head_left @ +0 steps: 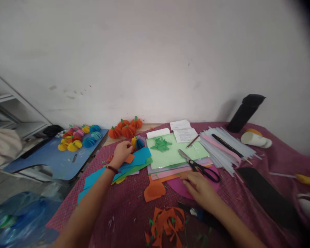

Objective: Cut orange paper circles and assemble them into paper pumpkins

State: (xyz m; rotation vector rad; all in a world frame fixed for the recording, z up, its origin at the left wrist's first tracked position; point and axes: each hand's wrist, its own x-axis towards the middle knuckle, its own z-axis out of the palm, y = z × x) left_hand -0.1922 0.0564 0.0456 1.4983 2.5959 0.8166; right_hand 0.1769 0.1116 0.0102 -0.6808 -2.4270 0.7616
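Note:
My left hand, fingers pinched together, is over blue paper sheets beside a small yellow and blue folded-paper ornament. What its fingertips hold, if anything, is hidden. A small orange paper piece lies just below that hand. My right hand has its curled fingertips on the end of an orange paper strip, over a magenta paper sheet. Open black-handled scissors lie just beyond it. An orange paper cutout is between the hands, nearer to me.
Green scraps lie on pale green paper. Orange offcuts are at the front. Orange paper pumpkins stand by the wall, with more ornaments on a blue table. White sticks and a black cylinder are right.

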